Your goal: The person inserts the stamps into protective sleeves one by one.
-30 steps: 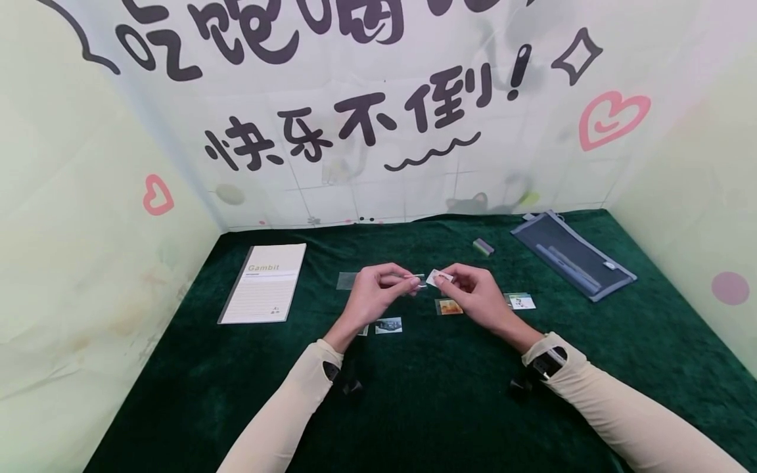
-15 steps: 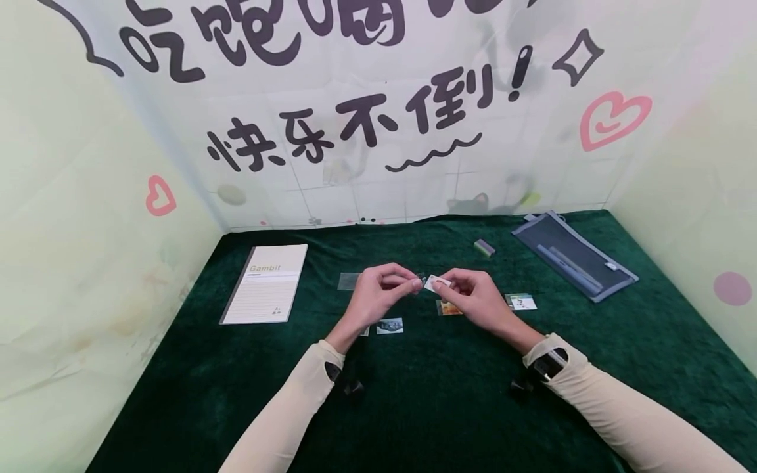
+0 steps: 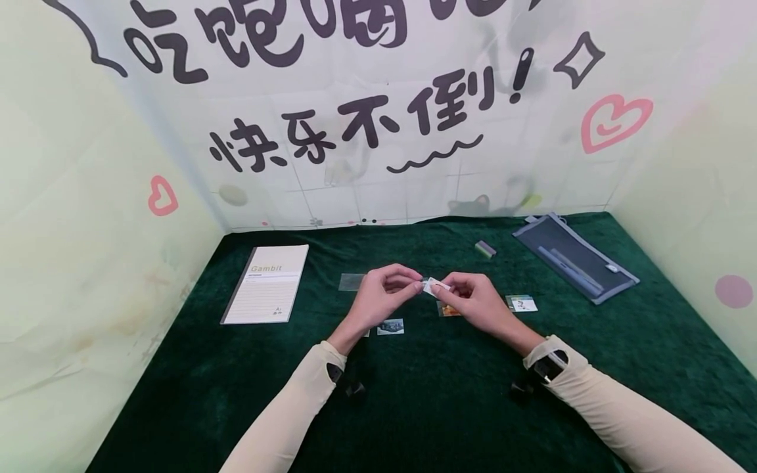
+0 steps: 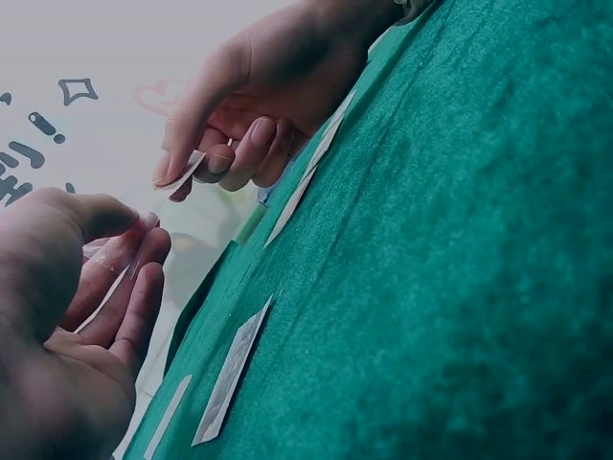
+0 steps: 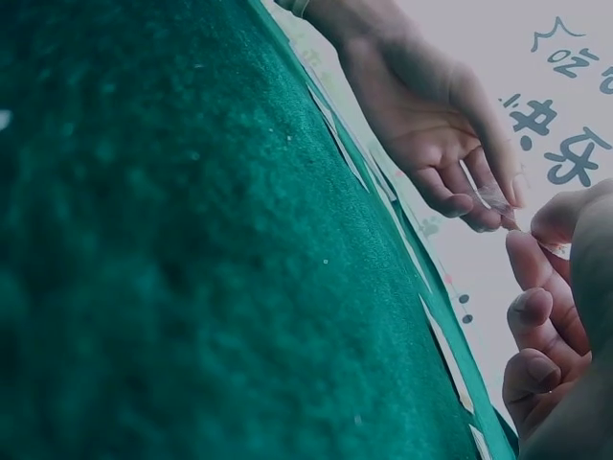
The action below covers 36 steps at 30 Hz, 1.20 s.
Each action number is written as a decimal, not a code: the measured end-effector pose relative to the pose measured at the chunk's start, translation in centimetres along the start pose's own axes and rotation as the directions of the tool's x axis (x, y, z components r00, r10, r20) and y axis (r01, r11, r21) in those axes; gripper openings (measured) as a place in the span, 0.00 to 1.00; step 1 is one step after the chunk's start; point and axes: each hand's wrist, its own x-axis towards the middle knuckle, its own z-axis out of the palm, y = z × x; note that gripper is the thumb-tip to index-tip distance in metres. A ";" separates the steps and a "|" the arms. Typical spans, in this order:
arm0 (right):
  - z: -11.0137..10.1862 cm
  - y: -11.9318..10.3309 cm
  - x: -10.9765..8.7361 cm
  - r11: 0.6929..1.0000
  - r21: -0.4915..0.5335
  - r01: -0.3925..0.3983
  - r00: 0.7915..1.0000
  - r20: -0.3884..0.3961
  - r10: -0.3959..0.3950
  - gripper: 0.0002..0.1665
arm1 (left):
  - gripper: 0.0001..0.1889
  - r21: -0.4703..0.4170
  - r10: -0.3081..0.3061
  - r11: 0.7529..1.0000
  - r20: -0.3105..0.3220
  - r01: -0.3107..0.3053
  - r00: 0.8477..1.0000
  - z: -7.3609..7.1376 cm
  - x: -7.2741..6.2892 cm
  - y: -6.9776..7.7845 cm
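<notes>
Above the middle of the dark green cloth, my two hands meet almost fingertip to fingertip. My left hand (image 3: 387,289) pinches a small clear plastic sleeve (image 5: 490,196) between thumb and fingers; most of it lies inside the hand. Between thumb and index finger, my right hand (image 3: 473,299) holds a small white card (image 3: 434,286), its edge at the sleeve's mouth. Whether the card is inside the sleeve I cannot tell. Below the right hand lies an orange picture card (image 3: 449,311), partly covered. A bluish picture card (image 3: 391,326) lies near my left wrist.
Another clear sleeve (image 3: 349,282) lies behind my left hand. To the right is a small card in a sleeve (image 3: 523,303). A notebook (image 3: 266,282) lies left, a mesh zip pouch (image 3: 568,256) with pens back right, and a small striped block (image 3: 485,248) near it.
The white card in my right hand has come up against the fingertips of my left hand. The sleeve's end, which stuck out past the left fingers, now shows less. Table things stay put.
</notes>
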 end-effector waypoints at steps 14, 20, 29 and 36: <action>0.1 0.0 0.1 1.000 -0.004 0.017 0.999 0.031 -0.017 0.13 | 0.12 -0.025 -0.016 1.000 0.011 0.016 1.000 0.3 0.1 -0.2; 0.0 0.1 0.1 1.000 0.011 0.018 0.999 0.031 -0.018 0.12 | 0.11 -0.018 -0.015 1.000 -0.003 0.015 1.000 0.2 0.0 0.0; -0.1 0.4 0.2 0.999 0.028 0.044 0.999 -0.007 -0.044 0.10 | 0.11 -0.026 -0.003 1.000 -0.015 0.003 1.000 0.1 0.0 -0.1; -0.1 0.5 0.4 0.998 -0.007 0.067 0.998 0.003 -0.067 0.09 | 0.11 -0.017 0.013 1.000 -0.018 -0.014 1.000 0.2 0.1 -0.4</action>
